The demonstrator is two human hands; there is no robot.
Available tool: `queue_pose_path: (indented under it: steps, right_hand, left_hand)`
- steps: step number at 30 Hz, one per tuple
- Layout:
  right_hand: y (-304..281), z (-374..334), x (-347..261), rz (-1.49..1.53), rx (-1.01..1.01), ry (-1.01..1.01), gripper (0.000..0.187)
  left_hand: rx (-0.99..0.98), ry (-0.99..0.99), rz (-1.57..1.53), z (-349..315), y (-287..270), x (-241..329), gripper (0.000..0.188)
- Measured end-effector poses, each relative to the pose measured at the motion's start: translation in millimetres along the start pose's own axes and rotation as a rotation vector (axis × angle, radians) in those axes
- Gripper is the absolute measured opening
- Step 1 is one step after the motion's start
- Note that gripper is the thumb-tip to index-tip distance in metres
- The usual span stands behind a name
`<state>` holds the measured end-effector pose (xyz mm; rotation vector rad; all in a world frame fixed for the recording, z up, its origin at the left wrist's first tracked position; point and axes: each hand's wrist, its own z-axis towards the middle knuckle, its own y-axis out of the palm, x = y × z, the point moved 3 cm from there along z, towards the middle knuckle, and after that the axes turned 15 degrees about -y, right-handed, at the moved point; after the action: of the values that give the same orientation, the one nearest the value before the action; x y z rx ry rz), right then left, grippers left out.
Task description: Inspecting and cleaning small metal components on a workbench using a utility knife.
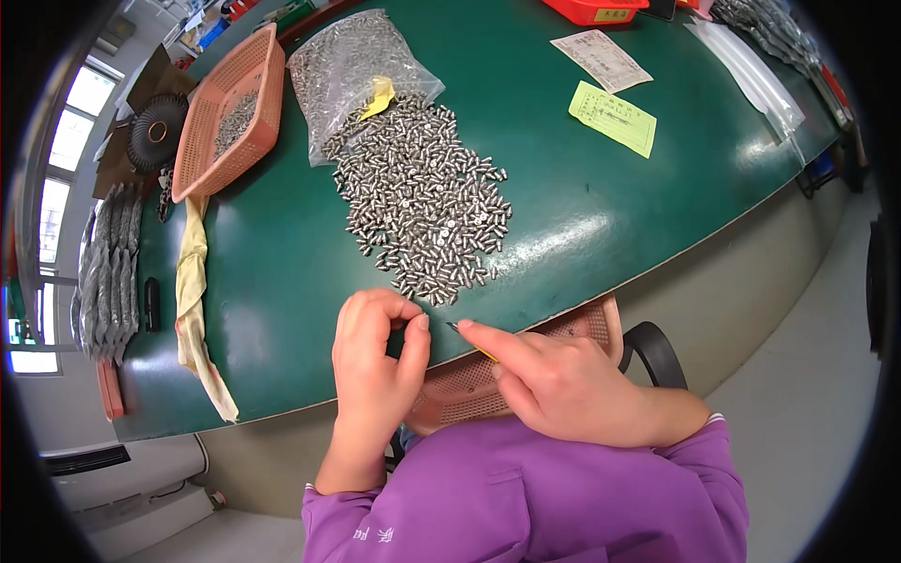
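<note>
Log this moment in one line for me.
metal parts: heaped on green table | plastic bag: holds more | left hand: near heap, grip unclear | right hand: holds thin tool

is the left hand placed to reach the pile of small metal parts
Likely yes: the left hand sits just by the near end of the pile of small metal parts, with nothing visible in between.

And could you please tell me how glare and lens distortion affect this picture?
Head view: the windows blow out to white, and pale glare streaks the green table right of the metal parts; same head view: fisheye bending bows the table's front edge, and black fills the corners.
</note>
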<state>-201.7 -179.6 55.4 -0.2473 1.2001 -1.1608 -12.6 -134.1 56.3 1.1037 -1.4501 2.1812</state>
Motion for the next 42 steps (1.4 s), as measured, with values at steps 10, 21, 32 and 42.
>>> queue_pose_path:
  steps: [10, 21, 32, 42]
  right_hand:
    - [1.3, -3.6, -2.4, 0.016, -0.002, -0.010, 0.055]
    - [3.5, -4.4, -3.5, -0.050, -0.021, 0.028, 0.055]
    - [4.6, -3.8, -8.0, -0.045, -0.063, 0.004, 0.057]
    - [3.4, 1.6, -9.9, -0.051, -0.121, 0.033, 0.058]
  left_hand:
    - [-0.035, 0.060, -0.089, -13.0, -3.5, -4.0, 0.018]
    - [0.027, 0.101, 0.126, -18.1, -0.1, 1.0, 0.021]
    - [-0.017, 0.050, 0.108, -17.5, -2.8, -2.2, 0.019]
    - [-0.032, 0.051, 0.076, -14.7, -1.7, -3.2, 0.019]
